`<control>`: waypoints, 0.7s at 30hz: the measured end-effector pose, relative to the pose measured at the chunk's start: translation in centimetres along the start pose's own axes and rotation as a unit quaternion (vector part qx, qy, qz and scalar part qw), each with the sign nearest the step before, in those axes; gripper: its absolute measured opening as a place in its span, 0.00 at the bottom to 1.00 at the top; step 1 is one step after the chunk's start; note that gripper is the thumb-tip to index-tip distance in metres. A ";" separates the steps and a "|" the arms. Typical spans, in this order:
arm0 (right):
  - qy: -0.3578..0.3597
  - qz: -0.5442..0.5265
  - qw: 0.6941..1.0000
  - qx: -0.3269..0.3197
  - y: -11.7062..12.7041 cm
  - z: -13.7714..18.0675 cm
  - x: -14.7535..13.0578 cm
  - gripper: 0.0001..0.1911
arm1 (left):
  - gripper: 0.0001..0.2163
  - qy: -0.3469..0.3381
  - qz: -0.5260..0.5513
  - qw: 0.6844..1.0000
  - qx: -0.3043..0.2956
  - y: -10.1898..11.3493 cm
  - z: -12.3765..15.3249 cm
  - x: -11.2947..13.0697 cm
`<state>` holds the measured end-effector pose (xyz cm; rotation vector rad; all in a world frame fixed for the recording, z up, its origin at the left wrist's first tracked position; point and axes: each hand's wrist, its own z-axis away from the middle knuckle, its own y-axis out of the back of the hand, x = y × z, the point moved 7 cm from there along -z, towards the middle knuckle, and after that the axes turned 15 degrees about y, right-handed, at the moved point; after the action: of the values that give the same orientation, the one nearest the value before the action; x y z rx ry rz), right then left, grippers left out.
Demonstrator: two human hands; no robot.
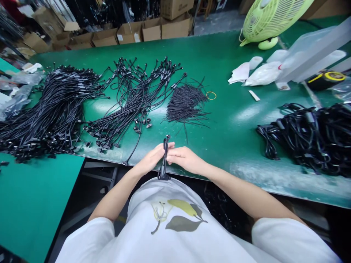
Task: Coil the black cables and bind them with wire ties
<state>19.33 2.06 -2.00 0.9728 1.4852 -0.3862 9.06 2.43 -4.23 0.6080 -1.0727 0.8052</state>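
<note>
A black cable, folded into a narrow bundle, stands upright between my hands at the table's front edge. My left hand is closed on it from the left side. My right hand pinches at the bundle's middle from the right, fingers pressed together. Just beyond my hands lies a pile of thin black ties. A spread of loose black cables with connectors at both ends lies to the left, and one of its ends trails to the table edge.
A larger heap of straight cables covers the far left. Folded cable bundles are piled at right. Behind stand a green fan, a grey post and a black-and-yellow tape roll. A yellow rubber band lies beside the ties.
</note>
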 end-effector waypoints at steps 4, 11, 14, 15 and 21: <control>-0.114 -0.187 0.976 0.020 -1.2 0.9 2.8 0.21 | 0.26 0.002 -0.059 0.998 -0.037 -1.0 1.7 1.5; 0.059 0.312 0.946 0.068 1.2 0.8 0.5 0.17 | 0.26 0.034 0.022 0.997 0.069 -1.2 0.4 0.0; 0.125 0.493 0.857 0.081 1.4 1.1 -1.3 0.16 | 0.20 0.030 0.003 0.996 0.088 -0.9 0.2 0.3; 0.136 0.511 0.843 0.097 1.7 1.3 -1.7 0.16 | 0.18 0.035 -0.003 0.997 0.075 -0.9 0.2 0.5; 0.199 0.424 0.883 0.018 2.3 1.1 -3.1 0.17 | 0.14 0.109 0.041 0.987 -0.113 -2.4 0.6 0.8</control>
<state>21.38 1.54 1.40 1.6860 1.2439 0.4525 10.89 0.78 -3.37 0.2779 -0.9744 0.7876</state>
